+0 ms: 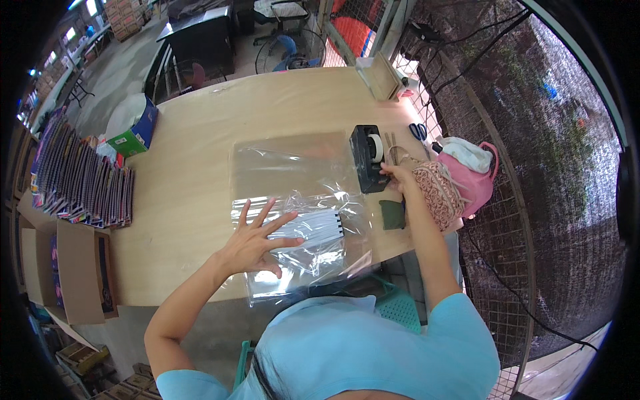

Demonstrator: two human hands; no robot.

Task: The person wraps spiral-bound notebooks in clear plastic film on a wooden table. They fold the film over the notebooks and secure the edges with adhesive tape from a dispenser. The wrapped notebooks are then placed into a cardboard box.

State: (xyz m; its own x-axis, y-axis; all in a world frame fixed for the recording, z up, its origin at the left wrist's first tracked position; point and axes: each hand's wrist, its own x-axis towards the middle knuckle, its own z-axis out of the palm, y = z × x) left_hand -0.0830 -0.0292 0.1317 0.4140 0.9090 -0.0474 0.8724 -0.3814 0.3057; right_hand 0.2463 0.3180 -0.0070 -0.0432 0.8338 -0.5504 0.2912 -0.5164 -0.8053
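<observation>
My left hand (257, 239) lies flat with fingers spread on a clear plastic bag (313, 250) that holds a white bundle of strips (313, 227) on the wooden table (193, 200). My right hand (399, 177) reaches to the black tape dispenser (365, 159) at the table's right side, fingers pinched at its front end near the tape roll (377, 148). A stack of clear plastic sheets (287, 163) lies beyond the bag.
A dark green pouch (393, 215) and pink bags (460, 183) sit at the right edge, with blue scissors (418, 131) behind. A tissue box (135, 127) and rows of colourful packets (77, 177) are at the left, cardboard boxes (73, 273) below them.
</observation>
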